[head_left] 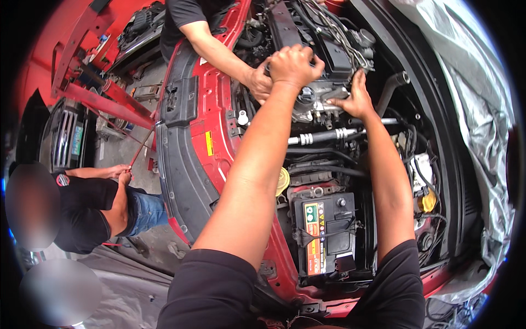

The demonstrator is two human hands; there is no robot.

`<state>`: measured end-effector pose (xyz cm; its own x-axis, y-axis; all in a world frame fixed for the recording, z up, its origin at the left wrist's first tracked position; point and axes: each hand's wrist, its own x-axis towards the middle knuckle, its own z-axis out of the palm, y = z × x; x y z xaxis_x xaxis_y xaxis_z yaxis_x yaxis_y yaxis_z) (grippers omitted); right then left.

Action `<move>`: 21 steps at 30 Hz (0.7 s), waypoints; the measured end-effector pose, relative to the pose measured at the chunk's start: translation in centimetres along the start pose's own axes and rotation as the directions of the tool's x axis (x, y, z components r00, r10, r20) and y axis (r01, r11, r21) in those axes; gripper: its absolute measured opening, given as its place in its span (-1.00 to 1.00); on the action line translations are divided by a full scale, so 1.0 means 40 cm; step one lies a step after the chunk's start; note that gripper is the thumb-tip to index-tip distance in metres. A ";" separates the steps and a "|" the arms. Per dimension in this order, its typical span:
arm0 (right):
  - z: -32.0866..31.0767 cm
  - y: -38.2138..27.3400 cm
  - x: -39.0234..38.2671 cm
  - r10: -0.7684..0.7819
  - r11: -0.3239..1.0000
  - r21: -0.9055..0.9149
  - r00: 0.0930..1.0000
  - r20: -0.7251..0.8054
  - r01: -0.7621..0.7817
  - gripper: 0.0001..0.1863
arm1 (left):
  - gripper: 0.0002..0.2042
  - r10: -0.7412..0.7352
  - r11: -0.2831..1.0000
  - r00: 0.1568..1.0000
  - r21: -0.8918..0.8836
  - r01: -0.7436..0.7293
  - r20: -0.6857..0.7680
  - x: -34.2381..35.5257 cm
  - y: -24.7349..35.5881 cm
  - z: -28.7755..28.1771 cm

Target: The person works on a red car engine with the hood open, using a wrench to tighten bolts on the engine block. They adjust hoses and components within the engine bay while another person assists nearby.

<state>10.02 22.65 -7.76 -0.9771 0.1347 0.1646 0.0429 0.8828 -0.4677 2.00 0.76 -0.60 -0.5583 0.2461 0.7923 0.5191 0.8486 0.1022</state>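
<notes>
My left hand [296,67] is closed in a fist over the near end of the engine; whatever lies under its fingers is hidden. Just left of it, a co-worker's hand [259,83] reaches in, close against my wrist. My right hand [357,98] lies against the right side of a silvery metal housing [320,103], fingers stretched out and thumb apart. A round dark cap [305,97] shows between my two hands. Beyond them runs the long black engine cover [287,27], with several metal pipes [339,30] beside it.
Nearer me sits a black car battery [339,241], with a yellow cap [281,182] at its far left. Hoses cross the bay. The red front panel [216,115] borders it on the left; silvery sheeting [466,71] covers the right. Another person [87,214] holds a rod near a red lift post [118,98].
</notes>
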 end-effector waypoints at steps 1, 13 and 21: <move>0.021 -0.004 0.006 -0.029 1.000 -0.006 0.999 -0.034 0.029 0.76 | -0.74 -0.010 1.000 1.000 -0.006 0.010 0.012 -0.003 -0.011 -0.019; 0.008 0.028 0.015 -0.036 0.999 0.018 0.999 -0.006 0.037 0.78 | -0.75 -0.067 0.994 0.998 -0.089 0.065 -0.019 -0.010 0.007 0.003; 0.006 0.049 0.013 -0.034 0.998 -0.053 0.999 -0.020 0.033 0.82 | -0.73 -0.038 0.997 0.999 -0.064 0.035 -0.036 -0.007 0.023 -0.012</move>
<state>9.55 24.32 -8.80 -0.9736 0.1133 0.1982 0.0212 0.9092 -0.4157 2.97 1.25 -0.43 -0.5538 0.1968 0.8091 0.5395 0.8249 0.1687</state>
